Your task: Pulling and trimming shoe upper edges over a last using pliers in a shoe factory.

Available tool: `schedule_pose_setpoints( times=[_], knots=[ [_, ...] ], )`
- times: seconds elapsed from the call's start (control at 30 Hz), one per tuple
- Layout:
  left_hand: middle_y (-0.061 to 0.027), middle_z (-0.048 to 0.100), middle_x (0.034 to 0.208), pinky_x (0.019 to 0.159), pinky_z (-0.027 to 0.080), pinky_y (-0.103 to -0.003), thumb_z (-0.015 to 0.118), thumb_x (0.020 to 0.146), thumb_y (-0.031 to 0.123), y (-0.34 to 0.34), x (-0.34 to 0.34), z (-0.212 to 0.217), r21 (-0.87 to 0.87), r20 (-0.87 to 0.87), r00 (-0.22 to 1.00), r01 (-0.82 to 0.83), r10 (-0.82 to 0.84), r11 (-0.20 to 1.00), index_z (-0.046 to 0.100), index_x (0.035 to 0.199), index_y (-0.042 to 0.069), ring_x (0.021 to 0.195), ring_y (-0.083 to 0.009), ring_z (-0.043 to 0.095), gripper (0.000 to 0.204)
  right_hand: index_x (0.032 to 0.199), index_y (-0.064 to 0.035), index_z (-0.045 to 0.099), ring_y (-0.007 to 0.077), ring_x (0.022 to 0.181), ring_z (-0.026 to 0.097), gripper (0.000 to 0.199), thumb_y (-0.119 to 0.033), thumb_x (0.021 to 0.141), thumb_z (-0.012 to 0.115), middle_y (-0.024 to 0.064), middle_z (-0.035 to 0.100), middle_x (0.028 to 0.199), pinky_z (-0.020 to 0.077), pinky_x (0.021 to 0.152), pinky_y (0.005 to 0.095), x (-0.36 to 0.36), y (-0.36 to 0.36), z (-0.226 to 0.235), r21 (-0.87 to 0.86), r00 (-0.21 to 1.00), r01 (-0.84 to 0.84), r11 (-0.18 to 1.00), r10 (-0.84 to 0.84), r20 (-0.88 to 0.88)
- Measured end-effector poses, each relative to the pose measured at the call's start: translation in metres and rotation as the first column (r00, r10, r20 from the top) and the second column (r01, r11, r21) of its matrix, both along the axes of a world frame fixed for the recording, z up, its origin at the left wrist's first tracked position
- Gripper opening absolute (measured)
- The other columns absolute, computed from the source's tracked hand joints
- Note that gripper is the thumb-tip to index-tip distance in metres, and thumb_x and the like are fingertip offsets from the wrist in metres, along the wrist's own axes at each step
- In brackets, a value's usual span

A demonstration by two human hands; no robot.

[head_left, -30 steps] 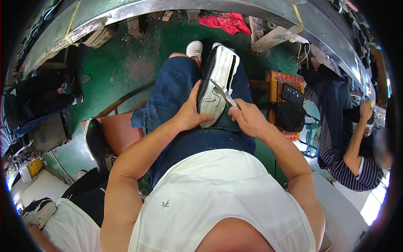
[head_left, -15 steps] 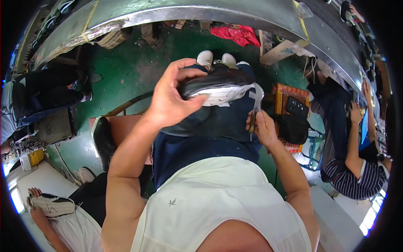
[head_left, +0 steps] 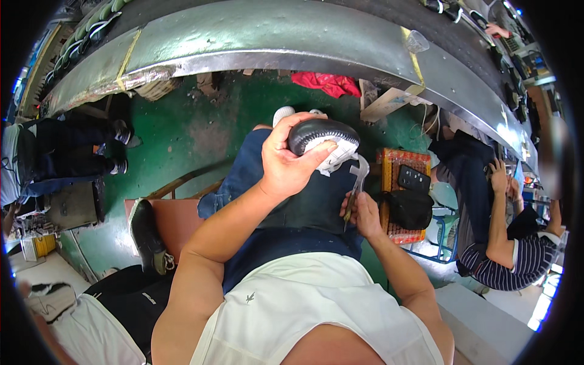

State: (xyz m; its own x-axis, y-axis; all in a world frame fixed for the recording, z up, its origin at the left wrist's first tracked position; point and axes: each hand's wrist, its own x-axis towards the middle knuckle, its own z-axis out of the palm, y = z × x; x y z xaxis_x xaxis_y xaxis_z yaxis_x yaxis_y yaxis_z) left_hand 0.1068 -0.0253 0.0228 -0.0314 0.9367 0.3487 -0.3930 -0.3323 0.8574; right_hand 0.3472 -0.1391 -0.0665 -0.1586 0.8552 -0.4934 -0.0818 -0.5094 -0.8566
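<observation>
My left hand (head_left: 286,165) grips a black shoe upper (head_left: 321,128) by one end, thumb pressed on its pale underside. Stitching or pleats run along the black edge, and loose white lining (head_left: 334,157) shows below it. In my right hand (head_left: 366,214) is a pair of metal lasting pincers (head_left: 360,175), held by the handles with the curved head up close to the lining. Whether the jaws touch the lining I cannot tell. Both hands are above my lap, over a dark apron (head_left: 304,204).
A metal-edged bench (head_left: 243,58) curves across the far side. Left of me, another black shoe (head_left: 146,234) lies on a brownish-red seat (head_left: 173,226). At right, a black phone (head_left: 413,178) and black pouch (head_left: 409,210) rest on an orange-patterned stool (head_left: 389,159). Co-workers sit on both sides.
My left hand has tilted the shoe so its rounded end and more of the underside face me. The pincers stay in my right hand, near the lining. The whole view has shifted slightly.
</observation>
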Motion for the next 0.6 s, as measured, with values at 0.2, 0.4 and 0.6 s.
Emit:
schedule_pose_setpoints(
  times=[0.2,0.4,0.6],
  knots=[
    [-0.0189,0.063,0.126,0.098,0.052,-0.036,0.073,0.086,-0.003,0.016,0.003,0.001,0.140,-0.179,0.980,0.116,-0.091,0.983,0.048,0.128,-0.003,0.112,-0.0216,0.064,0.049,0.127,0.0042,0.051,0.0148,0.083,0.061,0.051,-0.042,0.109,0.038,0.0095,0.062,0.101,0.0505,0.074,0.0301,0.008,0.011,0.041,0.239,0.981,-0.079,0.968,0.033,0.190],
    [-0.0098,0.065,0.118,0.092,0.053,-0.032,0.078,0.084,0.001,0.015,0.016,0.016,0.067,-0.177,0.961,0.228,-0.213,0.971,0.051,0.128,0.001,0.107,-0.0160,0.065,0.052,0.128,0.0077,0.049,0.0156,0.084,0.060,0.050,-0.037,0.108,0.041,0.0107,0.062,0.101,0.0514,0.075,0.0311,-0.015,0.045,0.143,0.815,0.974,-0.143,0.561,-0.069,0.218],
    [-0.0129,0.063,0.121,0.095,0.052,-0.032,0.078,0.082,-0.001,0.025,0.016,0.022,-0.036,-0.327,0.915,0.240,-0.239,0.970,0.045,0.132,0.000,0.108,-0.0170,0.063,0.060,0.119,0.0050,0.053,0.0271,0.073,0.064,0.033,-0.024,0.105,0.046,0.0146,0.065,0.086,0.0519,0.071,0.0379,-0.027,0.061,0.145,0.683,0.901,-0.271,0.678,-0.070,0.427]
  ],
)
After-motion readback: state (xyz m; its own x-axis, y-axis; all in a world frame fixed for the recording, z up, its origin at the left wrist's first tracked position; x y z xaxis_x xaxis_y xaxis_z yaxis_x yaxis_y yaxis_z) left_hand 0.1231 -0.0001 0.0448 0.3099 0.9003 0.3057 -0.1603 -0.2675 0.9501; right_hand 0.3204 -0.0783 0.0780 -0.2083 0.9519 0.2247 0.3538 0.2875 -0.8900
